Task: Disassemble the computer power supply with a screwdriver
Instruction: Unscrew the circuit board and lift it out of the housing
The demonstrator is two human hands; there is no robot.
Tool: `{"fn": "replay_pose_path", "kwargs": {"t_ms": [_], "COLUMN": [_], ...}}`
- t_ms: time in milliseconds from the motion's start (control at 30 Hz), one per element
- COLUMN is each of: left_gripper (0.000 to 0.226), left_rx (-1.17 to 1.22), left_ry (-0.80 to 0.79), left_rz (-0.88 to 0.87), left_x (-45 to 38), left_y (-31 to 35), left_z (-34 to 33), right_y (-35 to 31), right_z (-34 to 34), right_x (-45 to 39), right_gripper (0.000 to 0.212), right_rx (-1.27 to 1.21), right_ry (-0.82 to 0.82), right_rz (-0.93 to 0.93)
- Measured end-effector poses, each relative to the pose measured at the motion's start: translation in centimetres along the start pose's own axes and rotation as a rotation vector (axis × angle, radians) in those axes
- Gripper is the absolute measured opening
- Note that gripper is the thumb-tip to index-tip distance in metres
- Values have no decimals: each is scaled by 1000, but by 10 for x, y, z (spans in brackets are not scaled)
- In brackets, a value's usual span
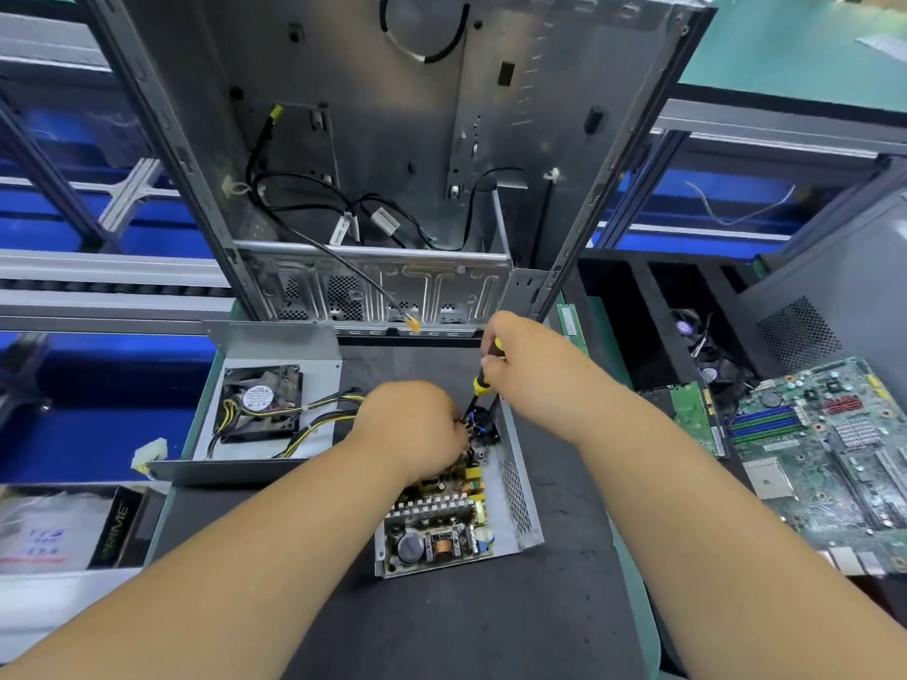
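The opened power supply (515,488) lies on the dark mat, its circuit board (437,527) exposed. My right hand (520,360) grips a yellow-and-black screwdriver (483,382), tip pointing down into the far corner of the supply by the black socket. My left hand (410,429) rests curled on the far end of the board, fingers around the wires there; what it pinches is hidden. The removed cover (275,346) with its fan (260,402) lies to the left, tied to the board by yellow and black cables (319,422).
An empty computer case (392,154) stands upright just behind the supply. A green motherboard (829,454) lies at the right, next to a black bin (653,316) holding fans. A box (64,532) sits at the near left. Blue bins lie beyond the table edge.
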State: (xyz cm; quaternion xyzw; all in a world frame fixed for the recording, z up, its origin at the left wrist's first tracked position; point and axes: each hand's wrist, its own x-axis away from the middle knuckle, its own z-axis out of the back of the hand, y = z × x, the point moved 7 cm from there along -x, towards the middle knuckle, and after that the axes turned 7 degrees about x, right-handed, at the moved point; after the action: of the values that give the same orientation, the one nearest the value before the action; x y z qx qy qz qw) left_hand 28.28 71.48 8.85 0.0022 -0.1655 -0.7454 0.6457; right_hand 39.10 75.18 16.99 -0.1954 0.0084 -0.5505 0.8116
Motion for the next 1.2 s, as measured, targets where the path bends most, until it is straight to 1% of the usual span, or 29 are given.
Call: {"fn": "replay_pose_path", "kwargs": {"t_ms": [67, 167, 200, 267, 367, 433, 500, 600, 633, 767, 833, 933, 1100, 1200], "left_gripper": [38, 42, 42, 41, 39, 37, 31, 24, 23, 22, 22, 23, 17, 17], "left_rx": [-5, -27, -32, -36, -43, -40, -5, 98, 123, 153, 145, 143, 22, -22], "left_ry": [-11, -32, -41, -52, -78, -99, -95, -43, -26, 33, 69, 79, 63, 48], "left_rz": [-12, -31, -30, -20, -1, 16, 47, 106, 117, 114, 111, 88, 46, 28], "left_x": [-1, -3, -3, -5, -6, -7, -8, -8, -8, -7, -7, -7, -8, -8], "left_y": [1, 3, 3, 3, 3, 2, 0, -6, -8, -10, -10, -10, -8, -8], "left_z": [-2, -5, -5, -6, -8, -8, -6, -3, -2, 1, 3, 1, -4, -5], "right_y": [-2, -6, -7, -11, -15, -17, -18, -17, -17, -15, -16, -15, -12, -10], "right_z": [0, 5, 6, 4, 0, 2, 4, 0, 1, 6, 7, 2, 0, 2], "right_x": [0, 0, -1, -3, -2, 0, 0, 0, 1, 4, 4, 2, 2, 3], "right_gripper": [10, 34, 39, 36, 18, 16, 13, 9, 12, 45, 52, 46, 19, 17], "right_rx": [37, 252, 304, 297, 117, 15, 6, 35, 56, 207, 240, 210, 83, 60], "right_ry": [9, 83, 97, 77, 38, 30, 18, 12, 34, 148, 162, 129, 129, 141], "right_rz": [-10, -29, -28, -17, 11, 8, 6, -22, -32, -66, -89, -120, -123, -109]}}
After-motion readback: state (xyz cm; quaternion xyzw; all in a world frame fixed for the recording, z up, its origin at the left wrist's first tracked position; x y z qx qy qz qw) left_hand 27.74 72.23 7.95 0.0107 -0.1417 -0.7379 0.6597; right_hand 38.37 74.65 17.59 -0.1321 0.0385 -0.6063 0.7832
